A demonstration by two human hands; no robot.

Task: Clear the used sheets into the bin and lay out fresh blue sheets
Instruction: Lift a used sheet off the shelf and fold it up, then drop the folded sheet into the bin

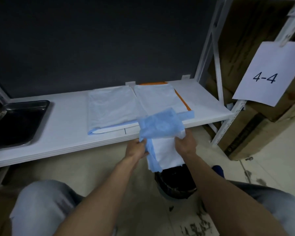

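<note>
From my remote seat I see both hands out in front, sharing one crumpled sheet, blue on one face and white on the other. The left hand has its fingers curled round the sheet's bunched blue edge, and the right hand pinches the opposite edge, thumb on top and fingers tucked under. Between the two hands the white face hangs down in a loose flap. Straight below the hands, on the floor, stands a black bin with the flap's lower end hanging over its mouth (whether it touches the rim I cannot tell). Just beyond the hands runs a white shelf, and a narrow blue strip of the held sheet reaches past the right hand along the shelf's front edge. Farther out from the left hand a pale sheet lies flat on the shelf, a blue border showing at its near edge. Beside it, out from the right hand, a second pale sheet lies over an orange board. Well off to the left hand's outer side sits a black tray on the same shelf. Off beyond the right hand a paper sign reading 4-4 hangs in front of cardboard boxes.
</note>
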